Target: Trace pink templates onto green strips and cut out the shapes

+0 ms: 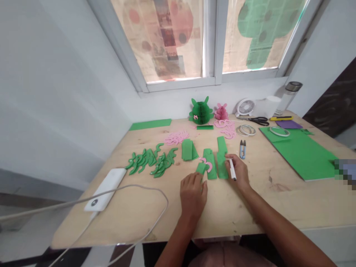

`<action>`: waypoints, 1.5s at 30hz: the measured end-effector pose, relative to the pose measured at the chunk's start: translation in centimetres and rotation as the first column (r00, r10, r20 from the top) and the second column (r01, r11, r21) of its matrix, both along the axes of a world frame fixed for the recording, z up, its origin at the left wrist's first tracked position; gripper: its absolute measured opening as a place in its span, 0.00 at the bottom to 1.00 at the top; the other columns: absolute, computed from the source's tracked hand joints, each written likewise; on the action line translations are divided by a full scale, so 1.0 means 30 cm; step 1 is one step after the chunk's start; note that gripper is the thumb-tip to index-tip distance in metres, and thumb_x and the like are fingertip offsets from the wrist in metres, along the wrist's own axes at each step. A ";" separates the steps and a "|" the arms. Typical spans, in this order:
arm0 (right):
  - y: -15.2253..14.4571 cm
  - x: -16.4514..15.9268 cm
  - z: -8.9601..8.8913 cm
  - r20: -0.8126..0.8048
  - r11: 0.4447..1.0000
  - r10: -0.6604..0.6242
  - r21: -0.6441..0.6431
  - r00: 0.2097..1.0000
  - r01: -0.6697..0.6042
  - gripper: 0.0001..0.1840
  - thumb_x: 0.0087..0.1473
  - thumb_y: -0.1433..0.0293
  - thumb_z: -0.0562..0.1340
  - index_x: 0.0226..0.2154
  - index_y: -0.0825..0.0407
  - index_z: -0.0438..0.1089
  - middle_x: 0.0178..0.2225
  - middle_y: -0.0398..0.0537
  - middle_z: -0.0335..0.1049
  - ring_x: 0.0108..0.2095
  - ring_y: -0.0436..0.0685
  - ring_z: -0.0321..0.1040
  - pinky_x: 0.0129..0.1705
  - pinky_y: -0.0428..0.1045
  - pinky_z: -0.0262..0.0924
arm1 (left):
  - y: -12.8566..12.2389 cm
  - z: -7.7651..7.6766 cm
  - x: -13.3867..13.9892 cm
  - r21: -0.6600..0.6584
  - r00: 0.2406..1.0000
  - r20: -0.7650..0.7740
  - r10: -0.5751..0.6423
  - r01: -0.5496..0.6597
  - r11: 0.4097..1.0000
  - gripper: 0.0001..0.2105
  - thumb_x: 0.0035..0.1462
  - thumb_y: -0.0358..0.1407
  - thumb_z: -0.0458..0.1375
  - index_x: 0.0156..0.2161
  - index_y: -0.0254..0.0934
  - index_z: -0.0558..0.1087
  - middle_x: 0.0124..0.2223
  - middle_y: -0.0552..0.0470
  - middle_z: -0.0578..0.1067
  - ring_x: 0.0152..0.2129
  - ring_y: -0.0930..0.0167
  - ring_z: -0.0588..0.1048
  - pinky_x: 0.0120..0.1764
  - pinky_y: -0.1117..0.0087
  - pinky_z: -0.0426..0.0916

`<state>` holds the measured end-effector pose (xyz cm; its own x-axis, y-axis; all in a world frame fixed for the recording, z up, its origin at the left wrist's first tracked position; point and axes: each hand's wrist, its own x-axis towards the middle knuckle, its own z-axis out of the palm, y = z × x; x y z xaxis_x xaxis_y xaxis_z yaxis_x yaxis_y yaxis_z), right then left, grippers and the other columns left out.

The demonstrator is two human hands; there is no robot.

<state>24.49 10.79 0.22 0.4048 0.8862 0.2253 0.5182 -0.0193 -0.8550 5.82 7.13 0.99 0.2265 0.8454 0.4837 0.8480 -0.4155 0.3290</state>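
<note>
My left hand [193,192] has its fingers curled over a small green paper piece [201,168] near the middle of the table. My right hand [239,171] is closed around a white marker [232,168], its dark end pointing down toward me. The fingertips of that hand rest at a green paper strip [222,168], with another green strip [221,144] just beyond it. Between my hands lie overlapping green strips [211,168] with a curved pink paper cutout [208,165] on top. Behind them is a stack of green paper rectangles [188,150].
Curved green cutouts [164,163] and pink cutouts [177,137] lie leftward. Green [200,113] and pink [221,112] paper figures stand by the wall. Blue snips [243,150], tape rolls [247,130], scissors [260,121] and green sheets [303,157] are rightward. A cabled white power bank [107,189] lies left.
</note>
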 end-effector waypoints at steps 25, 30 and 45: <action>-0.074 0.057 -0.100 0.150 0.999 0.032 0.033 0.988 -0.037 0.17 0.55 0.63 0.55 0.45 0.51 0.69 0.38 0.52 0.77 0.36 0.61 0.74 0.39 0.53 0.64 | 0.148 0.022 -0.125 -0.101 0.903 0.184 0.389 -0.376 0.921 0.08 0.57 0.32 0.52 0.38 0.39 0.73 0.33 0.50 0.78 0.29 0.68 0.76 0.35 0.70 0.67; -0.081 0.055 -0.123 0.351 0.982 0.037 0.159 0.936 -0.098 0.17 0.57 0.64 0.53 0.45 0.53 0.69 0.37 0.53 0.77 0.38 0.63 0.73 0.41 0.56 0.63 | 0.295 0.051 -0.081 -0.158 0.864 0.040 0.501 -0.490 0.857 0.11 0.58 0.33 0.51 0.42 0.37 0.74 0.38 0.45 0.78 0.35 0.64 0.76 0.33 0.68 0.65; 0.213 -0.171 0.123 0.823 0.846 0.361 -0.090 0.439 -0.526 0.16 0.59 0.75 0.55 0.50 0.54 0.67 0.42 0.58 0.74 0.44 0.62 0.66 0.44 0.54 0.53 | 0.254 -0.115 -0.080 -0.066 0.974 -0.110 0.198 -0.206 0.976 0.15 0.56 0.29 0.53 0.49 0.37 0.72 0.52 0.45 0.74 0.52 0.61 0.67 0.52 0.57 0.60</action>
<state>19.37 17.18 3.92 -0.4524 0.8069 0.3799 0.8605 0.5068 -0.0517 3.42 14.75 -2.45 0.0919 0.9122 0.3993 0.9427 -0.2088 0.2602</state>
